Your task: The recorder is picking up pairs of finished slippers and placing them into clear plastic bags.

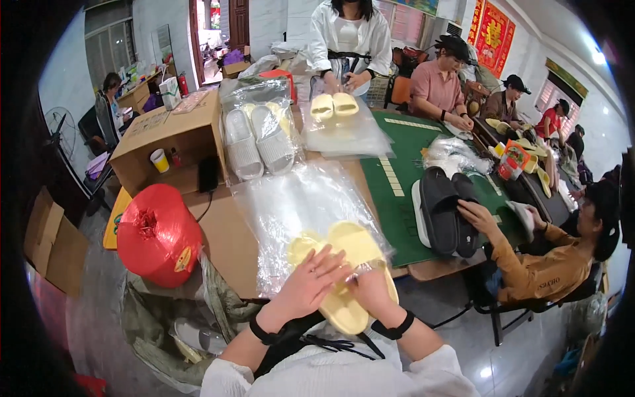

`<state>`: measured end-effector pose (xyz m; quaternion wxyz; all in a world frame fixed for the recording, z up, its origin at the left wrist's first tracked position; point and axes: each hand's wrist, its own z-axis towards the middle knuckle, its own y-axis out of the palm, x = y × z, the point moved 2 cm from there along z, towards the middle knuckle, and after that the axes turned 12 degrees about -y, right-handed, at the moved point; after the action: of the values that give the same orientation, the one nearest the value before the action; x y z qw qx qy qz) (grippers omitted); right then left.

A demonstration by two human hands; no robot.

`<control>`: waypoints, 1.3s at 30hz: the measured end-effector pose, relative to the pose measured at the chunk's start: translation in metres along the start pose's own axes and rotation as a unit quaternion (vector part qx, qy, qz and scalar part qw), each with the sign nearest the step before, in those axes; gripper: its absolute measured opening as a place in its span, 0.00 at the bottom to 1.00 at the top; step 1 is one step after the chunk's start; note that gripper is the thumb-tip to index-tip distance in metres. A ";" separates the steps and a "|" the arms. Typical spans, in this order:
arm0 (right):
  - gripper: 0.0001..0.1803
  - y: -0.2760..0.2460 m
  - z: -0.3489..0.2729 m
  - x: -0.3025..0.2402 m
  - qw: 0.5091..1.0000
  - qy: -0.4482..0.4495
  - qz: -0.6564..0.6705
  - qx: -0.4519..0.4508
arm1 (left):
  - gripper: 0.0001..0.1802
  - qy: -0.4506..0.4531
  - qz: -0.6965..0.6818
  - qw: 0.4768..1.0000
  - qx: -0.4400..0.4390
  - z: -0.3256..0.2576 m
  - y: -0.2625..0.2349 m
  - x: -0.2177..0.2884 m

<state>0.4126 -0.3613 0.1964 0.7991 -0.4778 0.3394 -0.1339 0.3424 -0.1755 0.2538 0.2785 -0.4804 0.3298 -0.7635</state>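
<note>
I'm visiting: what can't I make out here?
In the head view:
Part of the yellow slippers: covered by the left hand and right hand.
The bottom of the sack: hidden by its folds.
The head of the person opposite: cut off by the upper edge.
Fingers of the red-shirted worker: too small.

With the yellow slippers [357, 241] taken as the dial's centre, a low pass is left open at 11 o'clock over the flat clear bag [291, 198], ended by the packed grey slippers [254, 145]. At 10, a bare strip of cardboard [231, 231] is closed off farther out by the open-fronted box [169, 135]. At 9, passage is blocked by the red roll [159, 235]. At 1, bare green mat [402, 215] is left; 2 is obstructed by black slippers [442, 205] and a co-worker's hand [481, 218].
</note>
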 end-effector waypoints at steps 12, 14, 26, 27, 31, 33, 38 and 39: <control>0.13 0.009 0.057 -0.005 0.998 0.014 -0.013 0.057 | 0.25 0.064 -0.182 0.973 -0.125 -0.008 0.010 0.021; 0.16 0.020 0.079 0.002 0.992 0.031 0.050 0.113 | 0.25 0.056 -0.173 0.974 -0.139 -0.008 0.002 0.028; 0.29 0.010 0.009 -0.035 0.976 -0.144 0.041 0.158 | 0.22 -0.020 -0.193 0.981 0.014 -0.058 -0.049 -0.013; 0.26 0.004 -0.014 -0.033 0.970 -0.184 0.063 0.143 | 0.20 -0.137 -0.211 0.963 0.097 -0.063 -0.047 -0.019; 0.10 -0.056 -0.076 -0.015 0.865 -0.016 0.446 -0.230 | 0.20 -0.468 -0.234 0.844 0.116 -0.081 -0.036 -0.059; 0.09 -0.085 -0.086 0.003 0.806 0.040 0.576 -0.132 | 0.19 -0.486 -0.295 0.820 0.067 -0.085 -0.030 -0.072; 0.11 -0.077 -0.049 0.051 0.913 0.190 0.321 0.165 | 0.15 -0.468 -0.334 0.818 -0.032 -0.070 -0.003 -0.064; 0.11 -0.069 -0.044 0.058 0.913 0.188 0.323 0.166 | 0.12 -0.472 -0.320 0.821 -0.029 -0.069 0.004 -0.069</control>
<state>0.4331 -0.4574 0.2173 0.7880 -0.1686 0.5921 -0.0107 0.3056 -0.1107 0.1907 0.1259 -0.8683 0.0083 -0.4797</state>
